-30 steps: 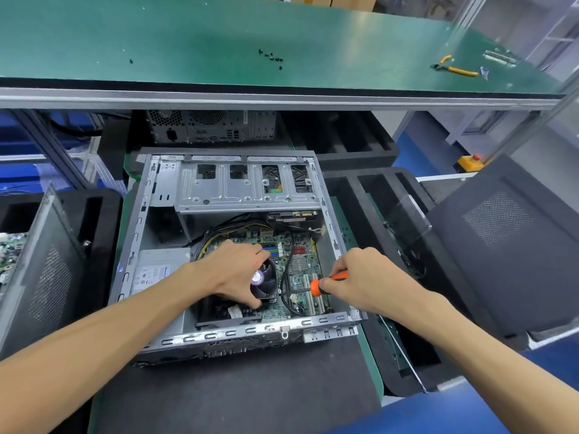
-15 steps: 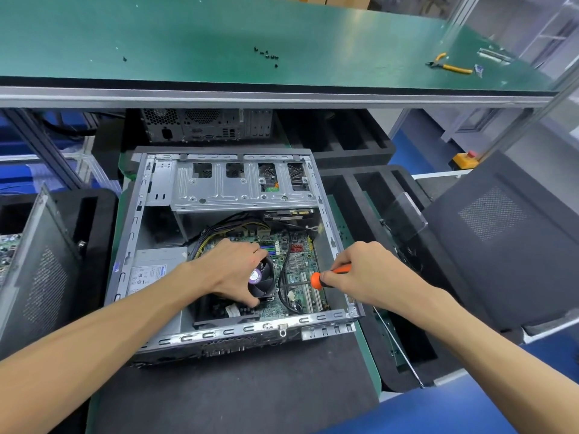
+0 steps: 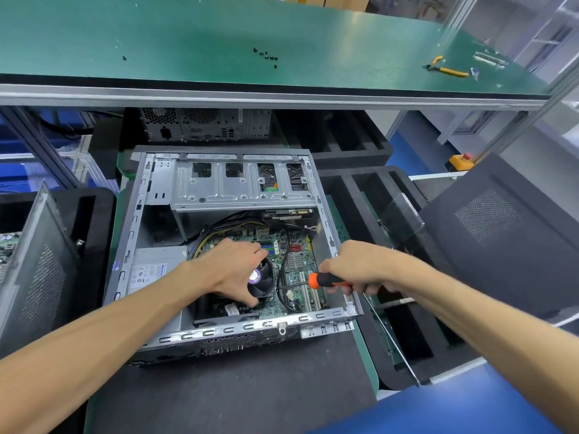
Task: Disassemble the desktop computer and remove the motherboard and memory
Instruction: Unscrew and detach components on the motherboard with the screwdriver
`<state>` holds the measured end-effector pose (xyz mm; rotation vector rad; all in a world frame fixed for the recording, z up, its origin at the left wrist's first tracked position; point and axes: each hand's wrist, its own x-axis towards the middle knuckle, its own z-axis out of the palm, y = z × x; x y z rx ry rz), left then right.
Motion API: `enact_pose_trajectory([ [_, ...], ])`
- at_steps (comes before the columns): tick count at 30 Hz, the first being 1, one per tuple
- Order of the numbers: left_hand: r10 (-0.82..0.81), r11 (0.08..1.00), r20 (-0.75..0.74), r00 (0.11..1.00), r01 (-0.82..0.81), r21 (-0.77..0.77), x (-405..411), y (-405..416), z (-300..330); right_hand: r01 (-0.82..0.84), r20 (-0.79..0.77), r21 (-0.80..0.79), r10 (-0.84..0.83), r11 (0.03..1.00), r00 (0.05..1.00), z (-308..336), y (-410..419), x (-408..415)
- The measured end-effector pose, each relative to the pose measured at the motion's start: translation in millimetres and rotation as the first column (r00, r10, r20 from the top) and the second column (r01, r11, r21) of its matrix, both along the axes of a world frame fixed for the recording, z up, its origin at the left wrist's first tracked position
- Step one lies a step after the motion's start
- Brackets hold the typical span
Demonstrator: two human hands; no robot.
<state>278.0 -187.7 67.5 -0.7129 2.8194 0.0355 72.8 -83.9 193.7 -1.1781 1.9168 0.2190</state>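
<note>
Both forearms reach forward and down into the open computer case (image 3: 219, 195), which lies on its side on a dark mat (image 3: 238, 393). The left hand (image 3: 228, 270) lies spread over the cooler fan (image 3: 260, 278), fingers and thumb bent around its edges. The right hand (image 3: 360, 267) grips a screwdriver (image 3: 326, 280) with an orange-black handle, just above the green motherboard (image 3: 294, 267) inside the case.
</note>
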Motion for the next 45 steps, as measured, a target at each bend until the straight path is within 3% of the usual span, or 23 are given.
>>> enact_pose_trajectory([
  [5,-0.02,1.0,-0.006,1.0,0.02,-0.007,0.1,-0.6,-1.6,0.001,0.011,0.259,-0.004,0.966,1.0,9.3,-29.2,19.6],
  [7,-0.033,0.999,-0.008,0.999,0.033,-0.007,-0.5,-0.8,-1.5,-0.028,-0.002,0.264,0.029,0.964,1.0,10.0,-37.2,28.4],
  [9,-0.047,0.999,-0.013,0.999,0.047,-0.003,-1.1,0.1,0.1,-0.207,-0.052,0.206,0.222,0.956,0.974,12.0,-39.4,36.7],
  [10,-0.054,0.999,-0.015,0.998,0.054,-0.002,-1.2,1.0,-0.2,-0.382,-0.13,0.148,0.401,0.912,0.907,13.0,-36.8,39.5],
  [12,-0.065,0.998,-0.025,0.998,0.064,-0.007,-0.7,1.8,-1.3,-0.755,-0.397,0.051,0.707,0.653,0.585,14.3,-28.2,44.6],
  [14,-0.063,0.998,-0.033,0.997,0.063,0.004,-0.7,1.6,-1.5,-0.926,-0.575,0.055,0.771,0.373,0.276,17.1,-18.5,46.3],
  [16,-0.06,0.998,-0.033,0.998,0.06,0.007,-0.6,1.4,-2.1,-0.975,-0.587,0.095,0.802,0.201,0.109,21.0,-14.1,47.3],
  [18,-0.053,0.999,-0.037,0.998,0.053,0.006,-0.5,1.2,-1.9,-0.984,-0.586,0.117,0.809,0.133,0.04,22.6,-13.7,48.4],
  [20,-0.042,0.999,-0.034,0.999,0.043,0.022,0.0,1.3,-2.6,-0.972,-0.621,0.119,0.779,0.205,0.088,22.1,-15.4,50.8],
  [21,-0.038,0.999,-0.031,0.999,0.039,0.025,-0.2,0.9,-2.3,-0.94,-0.622,0.119,0.762,0.319,0.18,22.6,-18.6,53.1],
  [22,-0.032,0.999,-0.031,0.999,0.033,0.027,-0.4,0.6,-1.6,-0.869,-0.58,0.137,0.75,0.475,0.318,23.7,-23.4,55.2],
  [24,-0.019,0.999,-0.038,0.999,0.02,0.033,-0.7,1.1,-1.2,-0.601,-0.319,0.239,0.647,0.762,0.693,23.9,-39.3,56.4],
  [25,-0.013,0.999,-0.04,0.999,0.015,0.036,-0.7,1.6,-1.2,-0.395,-0.167,0.304,0.457,0.867,0.874,22.4,-47.6,55.9],
  [26,-0.007,0.999,-0.041,0.999,0.009,0.041,-0.7,2.1,-1.2,-0.17,-0.053,0.38,0.205,0.909,0.977,21.3,-52.8,56.5],
  [28,0.004,0.999,-0.04,0.999,-0.002,0.053,-0.4,2.3,-0.8,0.14,0.061,0.526,-0.201,0.839,0.978,19.7,-57.1,56.3],
  [30,0.004,0.998,-0.038,0.999,-0.002,0.057,-0.4,3.0,0.5,0.192,0.078,0.611,-0.3,0.768,0.951,14.3,-60.1,52.4],
  [33,-0.001,0.997,-0.023,1.0,0.003,0.079,-1.7,3.5,1.6,0.161,0.011,0.627,-0.215,0.762,0.976,11.3,-60.5,51.9],
  [36,-0.014,0.996,-0.024,1.0,0.016,0.087,-3.2,1.9,-0.7,-0.039,-0.107,0.45,0.097,0.892,0.99,7.4,-50.1,55.0],
  [38,-0.027,0.996,-0.032,0.999,0.029,0.08,-3.1,0.6,-4.0,-0.363,-0.21,0.278,0.425,0.889,0.88,4.4,-34.8,57.7],
  [40,-0.036,0.997,-0.044,0.998,0.039,0.067,-2.9,-0.3,-5.8,-0.705,-0.419,0.216,0.716,0.675,0.558,6.1,-19.6,64.4],
  [42,-0.037,0.998,-0.046,0.998,0.04,0.054,-2.8,-0.4,-7.3,-0.874,-0.539,0.271,0.816,0.404,0.21,8.2,-11.7,71.8],
  [43,-0.035,0.998,-0.046,0.998,0.037,0.048,-2.8,-0.4,-7.1,-0.906,-0.553,0.302,0.829,0.295,0.086,9.0,-10.3,74.0],
  [45,-0.017,0.998,-0.048,0.999,0.02,0.06,-2.7,0.9,-5.5,-0.912,-0.564,0.343,0.826,0.224,-0.009,12.1,-9.6,73.0],
])
